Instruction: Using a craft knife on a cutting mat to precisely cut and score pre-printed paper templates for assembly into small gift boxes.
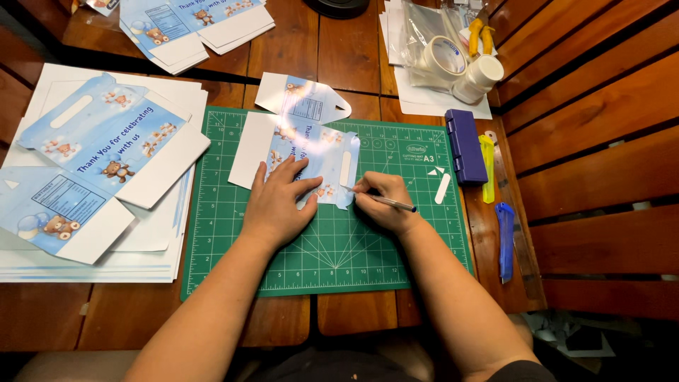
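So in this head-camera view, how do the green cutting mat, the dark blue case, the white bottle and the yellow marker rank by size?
Largest to smallest as they look:
1. green cutting mat
2. dark blue case
3. yellow marker and white bottle: too alike to rank, since the marker is long but thin and the bottle short but thick.

Wooden slatted table (339,49). Bearing: green cutting mat (233,233) at centre; stack of printed sheets (92,177) at left; more sheets (191,28) at far edge; purple case (465,145), yellow cutter (487,166), blue cutter (505,240), steel ruler (520,233) at right; tape roll (442,60) and white jar (479,76) on papers (438,106).
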